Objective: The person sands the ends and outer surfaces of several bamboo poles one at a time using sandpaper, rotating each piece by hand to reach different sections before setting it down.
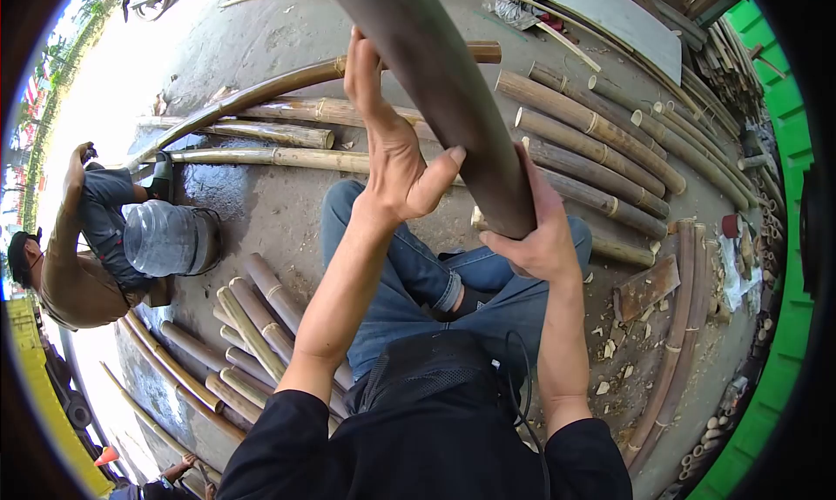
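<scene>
A thick dark bamboo pole point(435, 82) slants from the top edge down to above my lap, its lower end near my knees. My right hand point(540, 239) is wrapped round that lower end, thumb at the near side. My left hand point(392, 161) is higher up on the pole's left side, with its fingers stretched out upward and its thumb touching the pole. The palm lies beside the pole rather than closed round it. Below the pole are my crossed legs in blue jeans point(374, 326).
Bamboo poles point(601, 126) lie in rows ahead and right, others point(252, 317) at left. A person point(83, 274) sits at left by a clear plastic container point(161, 239). A wooden block point(646, 288) lies among chips at right, before a green wall point(784, 91).
</scene>
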`<state>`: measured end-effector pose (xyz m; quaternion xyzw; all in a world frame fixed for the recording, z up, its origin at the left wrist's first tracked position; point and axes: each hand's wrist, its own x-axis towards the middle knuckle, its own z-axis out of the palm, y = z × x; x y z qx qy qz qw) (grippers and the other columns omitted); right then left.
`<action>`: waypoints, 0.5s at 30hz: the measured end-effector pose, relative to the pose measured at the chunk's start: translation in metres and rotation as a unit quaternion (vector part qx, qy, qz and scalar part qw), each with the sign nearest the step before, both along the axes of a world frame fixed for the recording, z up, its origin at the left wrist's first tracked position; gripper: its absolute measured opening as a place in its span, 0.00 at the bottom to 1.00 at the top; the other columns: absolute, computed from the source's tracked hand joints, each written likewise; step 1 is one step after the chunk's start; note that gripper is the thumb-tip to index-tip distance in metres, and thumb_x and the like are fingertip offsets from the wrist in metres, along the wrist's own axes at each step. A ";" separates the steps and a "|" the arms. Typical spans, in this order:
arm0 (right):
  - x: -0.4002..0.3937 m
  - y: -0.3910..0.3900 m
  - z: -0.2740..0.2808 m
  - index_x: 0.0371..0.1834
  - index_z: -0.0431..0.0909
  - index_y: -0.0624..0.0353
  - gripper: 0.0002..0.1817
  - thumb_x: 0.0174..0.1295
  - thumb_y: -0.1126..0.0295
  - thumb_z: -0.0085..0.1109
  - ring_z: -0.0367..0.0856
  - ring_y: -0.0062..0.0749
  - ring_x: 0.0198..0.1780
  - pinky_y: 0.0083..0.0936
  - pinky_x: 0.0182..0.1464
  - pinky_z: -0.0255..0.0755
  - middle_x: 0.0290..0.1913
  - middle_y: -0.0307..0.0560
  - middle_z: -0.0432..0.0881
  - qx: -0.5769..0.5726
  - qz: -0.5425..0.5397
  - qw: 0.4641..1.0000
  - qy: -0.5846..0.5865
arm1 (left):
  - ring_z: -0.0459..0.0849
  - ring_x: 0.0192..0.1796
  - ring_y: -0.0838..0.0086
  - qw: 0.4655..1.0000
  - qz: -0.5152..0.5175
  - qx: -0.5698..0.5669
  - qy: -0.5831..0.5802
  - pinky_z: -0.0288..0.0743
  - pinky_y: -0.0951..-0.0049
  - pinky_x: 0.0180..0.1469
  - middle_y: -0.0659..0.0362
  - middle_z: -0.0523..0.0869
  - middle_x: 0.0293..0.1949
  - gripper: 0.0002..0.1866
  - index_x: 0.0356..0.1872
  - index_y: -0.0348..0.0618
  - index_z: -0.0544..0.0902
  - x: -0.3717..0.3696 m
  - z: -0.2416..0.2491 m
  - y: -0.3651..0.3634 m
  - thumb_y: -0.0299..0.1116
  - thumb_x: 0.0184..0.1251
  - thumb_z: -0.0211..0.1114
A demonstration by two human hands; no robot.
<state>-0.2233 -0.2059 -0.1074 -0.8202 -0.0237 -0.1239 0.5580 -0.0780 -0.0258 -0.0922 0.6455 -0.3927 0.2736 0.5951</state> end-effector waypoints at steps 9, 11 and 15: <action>-0.070 -0.032 0.113 0.75 0.65 0.75 0.48 0.58 0.54 0.77 0.80 0.41 0.65 0.35 0.71 0.71 0.64 0.60 0.81 0.090 0.125 0.934 0.321 | 0.86 0.56 0.67 0.945 0.061 0.135 -0.292 0.70 0.51 0.71 0.64 0.89 0.50 0.21 0.51 0.55 0.88 -0.043 -0.004 -0.042 0.42 0.54 0.72; -0.065 -0.031 0.115 0.76 0.67 0.70 0.37 0.73 0.56 0.65 0.84 0.40 0.62 0.35 0.65 0.78 0.63 0.58 0.82 0.400 -0.032 0.866 0.298 | 0.87 0.53 0.67 0.977 0.038 0.093 -0.187 0.71 0.52 0.68 0.62 0.89 0.48 0.23 0.50 0.52 0.87 -0.046 -0.015 -0.052 0.41 0.50 0.74; -0.065 -0.089 -0.007 0.67 0.77 0.64 0.24 0.80 0.57 0.55 0.88 0.30 0.34 0.26 0.28 0.83 0.44 0.49 0.88 0.139 -0.096 0.971 0.172 | 0.86 0.54 0.57 1.000 -0.014 0.000 0.008 0.77 0.57 0.61 0.54 0.88 0.49 0.33 0.53 0.46 0.82 -0.024 -0.036 -0.053 0.32 0.38 0.82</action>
